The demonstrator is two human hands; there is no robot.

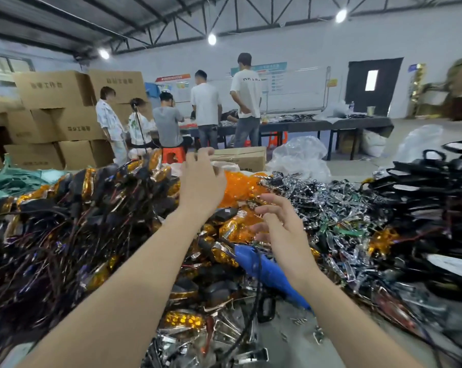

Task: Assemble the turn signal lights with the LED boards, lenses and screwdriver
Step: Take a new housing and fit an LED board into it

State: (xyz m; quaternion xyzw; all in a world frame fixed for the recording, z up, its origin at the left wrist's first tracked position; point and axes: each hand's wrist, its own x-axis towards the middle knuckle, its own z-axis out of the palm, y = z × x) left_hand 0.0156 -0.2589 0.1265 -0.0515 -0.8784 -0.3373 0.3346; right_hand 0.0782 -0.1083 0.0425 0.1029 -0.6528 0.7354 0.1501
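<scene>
On a heaped workbench in a warehouse, two bare hands are pictured raised above piles of turn signal parts. The left hand (202,179) is held farther out, fingers loosely curled with nothing gripped, at the near edge of a mound of translucent orange plastic lenses (240,187). The right hand (280,224) is spread, fingers apart and empty, nearer the camera. A blue-handled electric screwdriver (267,272) is seen lying untouched on the parts, just below the right wrist. A tangle of amber-and-black turn signal lights (73,213) with dark wires is piled to the left. Shiny silver pieces (317,197), too blurred to be told apart, are heaped to the right, with black plastic housings (437,187) beyond. Brown cardboard boxes (57,115) are stacked at back left, where several people (206,110) are gathered at a long dark table (357,123).
</scene>
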